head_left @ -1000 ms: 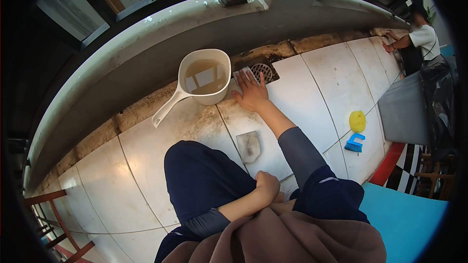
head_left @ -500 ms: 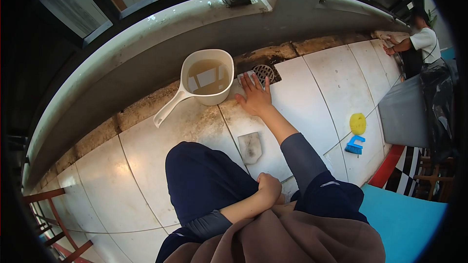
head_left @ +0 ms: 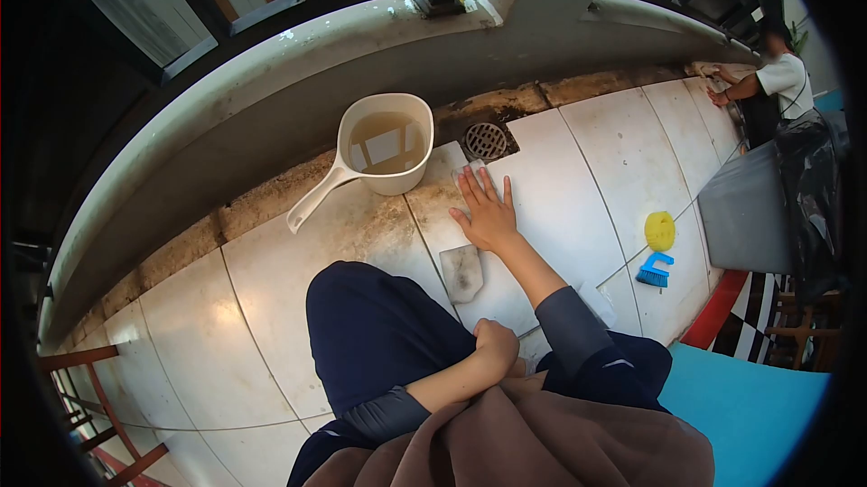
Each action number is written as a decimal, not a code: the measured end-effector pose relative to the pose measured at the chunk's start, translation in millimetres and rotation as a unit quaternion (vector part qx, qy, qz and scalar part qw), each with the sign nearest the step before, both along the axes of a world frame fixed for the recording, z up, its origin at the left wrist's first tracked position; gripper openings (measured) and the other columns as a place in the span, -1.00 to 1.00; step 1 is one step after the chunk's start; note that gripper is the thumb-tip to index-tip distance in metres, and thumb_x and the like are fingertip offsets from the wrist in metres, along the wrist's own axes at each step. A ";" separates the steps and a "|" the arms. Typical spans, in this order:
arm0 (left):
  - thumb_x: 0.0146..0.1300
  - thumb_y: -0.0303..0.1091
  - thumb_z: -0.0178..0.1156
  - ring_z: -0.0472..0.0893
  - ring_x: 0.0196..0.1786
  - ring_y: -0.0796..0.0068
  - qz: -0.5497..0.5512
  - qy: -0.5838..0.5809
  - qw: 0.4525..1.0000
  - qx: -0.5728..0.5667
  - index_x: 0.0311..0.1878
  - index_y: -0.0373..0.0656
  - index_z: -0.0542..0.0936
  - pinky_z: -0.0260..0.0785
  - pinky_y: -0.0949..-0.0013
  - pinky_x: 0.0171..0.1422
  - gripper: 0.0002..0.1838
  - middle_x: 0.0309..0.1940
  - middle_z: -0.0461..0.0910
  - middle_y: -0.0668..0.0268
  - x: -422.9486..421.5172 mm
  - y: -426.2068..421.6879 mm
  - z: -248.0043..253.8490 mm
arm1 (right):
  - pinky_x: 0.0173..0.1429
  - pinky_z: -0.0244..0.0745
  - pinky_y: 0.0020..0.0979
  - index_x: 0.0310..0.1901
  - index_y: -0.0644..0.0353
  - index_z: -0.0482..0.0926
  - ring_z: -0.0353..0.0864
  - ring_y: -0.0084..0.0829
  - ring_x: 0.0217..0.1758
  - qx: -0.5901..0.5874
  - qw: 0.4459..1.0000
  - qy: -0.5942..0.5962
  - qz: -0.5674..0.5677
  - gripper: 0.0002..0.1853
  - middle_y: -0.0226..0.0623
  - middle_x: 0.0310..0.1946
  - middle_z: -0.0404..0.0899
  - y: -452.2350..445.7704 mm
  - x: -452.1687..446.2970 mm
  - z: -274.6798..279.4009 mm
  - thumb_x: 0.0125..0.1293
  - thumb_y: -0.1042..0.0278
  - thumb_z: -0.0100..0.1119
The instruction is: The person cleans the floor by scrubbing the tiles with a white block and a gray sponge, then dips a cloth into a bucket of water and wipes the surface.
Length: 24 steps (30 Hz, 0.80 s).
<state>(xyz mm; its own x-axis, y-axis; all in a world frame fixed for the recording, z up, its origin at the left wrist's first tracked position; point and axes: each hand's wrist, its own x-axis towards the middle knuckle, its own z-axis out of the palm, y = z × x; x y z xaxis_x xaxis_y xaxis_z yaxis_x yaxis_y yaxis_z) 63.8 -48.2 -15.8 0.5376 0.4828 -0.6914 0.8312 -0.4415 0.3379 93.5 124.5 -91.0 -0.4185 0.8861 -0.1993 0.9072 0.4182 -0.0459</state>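
My right hand (head_left: 488, 216) lies flat on the white tiles, fingers stretched out. Under its fingertips shows the edge of a small whitish piece (head_left: 469, 167), mostly covered, its kind unclear. Just beyond is a round floor drain grate (head_left: 485, 141). A white water dipper (head_left: 396, 184) with cloudy water in it stands to the left, its handle pointing toward the lower left. Nearer me lies a flat, dirt-stained off-white piece (head_left: 462, 274) with an angled corner. My left hand (head_left: 498, 346) is closed by my knee; anything inside it is hidden.
A yellow round sponge (head_left: 659, 231) and a blue scrubbing brush (head_left: 655, 270) lie on the right. Behind them stands a grey bin (head_left: 745, 212) with a black bag. A low wall (head_left: 298, 112) runs along the far side. Another person (head_left: 784, 85) works at far right.
My right hand has slid back toward me and slightly right, away from the drain, uncovering more of the grate and the tile beside the dipper. My left hand stays put.
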 end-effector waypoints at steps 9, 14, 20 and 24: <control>0.08 -0.32 0.15 0.55 -0.10 0.40 0.006 -0.010 1.000 0.010 -0.30 0.00 0.67 0.27 0.34 -0.12 -0.85 -0.27 0.63 0.39 -2.0 0.2 0.8 | 0.45 -0.65 -0.01 0.41 -0.02 -0.14 -0.38 -0.38 0.51 -0.012 0.999 -0.015 -0.032 -0.29 -0.49 0.45 -0.24 59.5 -38.0 -0.9 0.32 -0.23 -0.48; 0.07 -0.32 0.16 0.55 -0.08 0.41 -0.002 -0.016 1.000 0.000 -0.27 -0.01 0.67 0.27 0.34 -0.11 -0.84 -0.24 0.63 0.39 -5.4 2.7 2.8 | 0.45 -0.65 -0.02 0.41 -0.03 -0.15 -0.40 -0.36 0.51 -0.022 0.999 -0.027 -0.029 -0.28 -0.49 0.45 -0.26 57.4 -35.8 3.6 0.32 -0.25 -0.48; 0.07 -0.32 0.17 0.55 -0.06 0.39 -0.004 -0.006 1.000 -0.009 -0.26 -0.01 0.67 0.27 0.35 -0.10 -0.83 -0.23 0.63 0.37 -4.4 1.4 6.3 | 0.45 -0.66 -0.03 0.42 -0.03 -0.18 -0.41 -0.35 0.51 -0.015 1.000 -0.015 0.001 -0.27 -0.50 0.46 -0.30 6.6 -2.8 0.0 0.32 -0.26 -0.48; 0.07 -0.32 0.17 0.55 -0.06 0.39 0.010 -0.004 1.000 -0.001 -0.26 -0.01 0.67 0.27 0.36 -0.11 -0.83 -0.23 0.63 0.36 -0.5 -1.0 3.0 | 0.45 -0.65 -0.04 0.41 -0.03 -0.16 -0.40 -0.36 0.51 -0.005 1.000 -0.014 -0.001 -0.27 -0.48 0.45 -0.27 14.4 -9.0 -0.8 0.32 -0.26 -0.48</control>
